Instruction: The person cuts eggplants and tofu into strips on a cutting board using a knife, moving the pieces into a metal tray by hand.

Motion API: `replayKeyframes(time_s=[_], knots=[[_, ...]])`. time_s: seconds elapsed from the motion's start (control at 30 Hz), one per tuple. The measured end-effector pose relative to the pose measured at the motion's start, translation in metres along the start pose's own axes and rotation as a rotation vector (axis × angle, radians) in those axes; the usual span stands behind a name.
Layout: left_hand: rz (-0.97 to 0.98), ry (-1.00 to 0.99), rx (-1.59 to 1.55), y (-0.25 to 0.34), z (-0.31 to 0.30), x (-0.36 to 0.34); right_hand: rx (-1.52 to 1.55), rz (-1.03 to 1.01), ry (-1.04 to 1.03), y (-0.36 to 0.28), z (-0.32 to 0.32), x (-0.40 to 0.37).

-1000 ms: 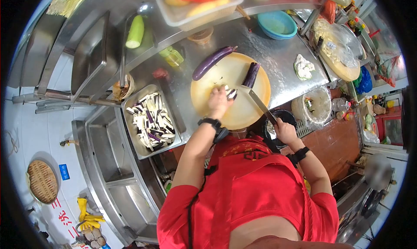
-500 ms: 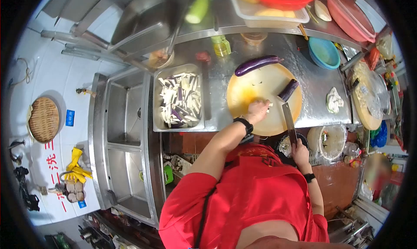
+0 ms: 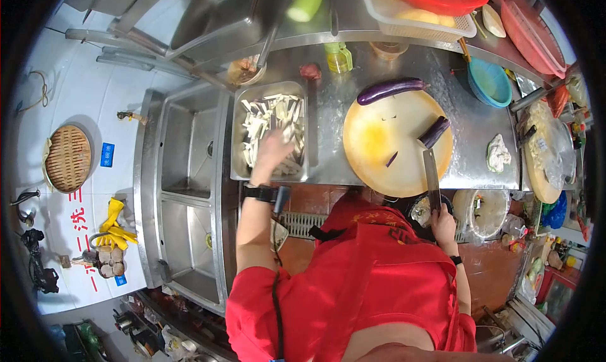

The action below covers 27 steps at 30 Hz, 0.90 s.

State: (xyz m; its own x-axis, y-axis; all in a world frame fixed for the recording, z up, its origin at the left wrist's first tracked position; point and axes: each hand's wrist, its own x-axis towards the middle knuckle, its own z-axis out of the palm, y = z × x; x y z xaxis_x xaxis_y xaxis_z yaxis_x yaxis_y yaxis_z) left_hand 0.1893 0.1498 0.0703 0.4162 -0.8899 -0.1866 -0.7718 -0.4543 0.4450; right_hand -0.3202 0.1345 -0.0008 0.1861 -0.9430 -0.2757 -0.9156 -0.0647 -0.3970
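Observation:
My left hand (image 3: 273, 150), blurred, is over the steel tray (image 3: 307, 131) and down among the eggplant strips (image 3: 287, 106); its fingers are smeared. In my right hand (image 3: 444, 225) is the handle of a kitchen knife (image 3: 431, 171), its blade lying over the right edge of the round cutting board (image 3: 372, 163). Just above the blade's tip rests a cut eggplant piece (image 3: 434, 132). A whole purple eggplant (image 3: 391, 91) lies along the board's far edge. One small eggplant sliver (image 3: 392, 159) is on the board's middle, near a yellow stain.
Left of the tray is a double steel sink (image 3: 186, 154). Behind the board, a shelf holds a white basket (image 3: 423, 30). A green-labelled bottle (image 3: 339, 59), a blue bowl (image 3: 489, 83) and a crumpled white cloth (image 3: 499, 154) stand or lie on the counter. White buckets (image 3: 483, 210) sit below.
My left hand has moved left from the board to the tray, and the pale pieces at its fingers are gone from the board. The knife stays at the board's right edge.

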Motion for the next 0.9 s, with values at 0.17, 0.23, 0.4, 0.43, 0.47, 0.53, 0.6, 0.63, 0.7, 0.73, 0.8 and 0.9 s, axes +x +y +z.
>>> replayKeyframes(time_s=[0.17, 0.23, 0.4, 0.43, 0.47, 0.53, 0.6, 0.63, 0.7, 0.73, 0.8, 0.9], knots=[[0.046, 0.128, 0.298, -0.049, 0.0, -0.018, -0.058, -0.036, 0.034, 0.001, 0.002, 0.007], [0.099, 0.307, 0.378, -0.048, 0.004, -0.01, -0.065, -0.041, 0.035, -0.001, 0.001, 0.008], [0.09, 0.191, 0.198, -0.062, 0.039, 0.046, -0.057, -0.005, 0.001, -0.001, 0.0, 0.011], [0.138, 0.166, 0.204, -0.058, 0.043, 0.057, -0.056, -0.012, 0.003, -0.002, 0.0, 0.011], [0.188, 0.14, 0.209, -0.055, 0.047, 0.067, -0.055, -0.015, 0.005, -0.002, 0.0, 0.009], [0.138, 0.157, 0.263, -0.038, 0.049, 0.077, -0.065, -0.017, 0.014, -0.002, 0.001, 0.009], [0.085, 0.287, 0.25, -0.025, 0.046, 0.08, -0.074, -0.007, 0.031, 0.001, 0.003, 0.009], [0.114, 0.495, 0.33, -0.017, 0.045, 0.081, -0.075, -0.031, 0.058, 0.001, 0.005, 0.008], [0.266, 0.664, 0.204, 0.019, 0.043, 0.076, -0.09, -0.05, 0.078, -0.001, 0.006, 0.006], [0.378, 0.652, 0.096, 0.044, 0.038, 0.068, -0.075, -0.057, 0.107, -0.004, 0.006, 0.005], [0.469, 0.45, -0.166, 0.086, 0.068, 0.061, -0.09, -0.044, 0.111, -0.001, 0.01, 0.005], [0.305, -0.221, -0.001, 0.16, 0.109, 0.031, -0.095, 0.007, 0.048, -0.001, 0.008, 0.005]])
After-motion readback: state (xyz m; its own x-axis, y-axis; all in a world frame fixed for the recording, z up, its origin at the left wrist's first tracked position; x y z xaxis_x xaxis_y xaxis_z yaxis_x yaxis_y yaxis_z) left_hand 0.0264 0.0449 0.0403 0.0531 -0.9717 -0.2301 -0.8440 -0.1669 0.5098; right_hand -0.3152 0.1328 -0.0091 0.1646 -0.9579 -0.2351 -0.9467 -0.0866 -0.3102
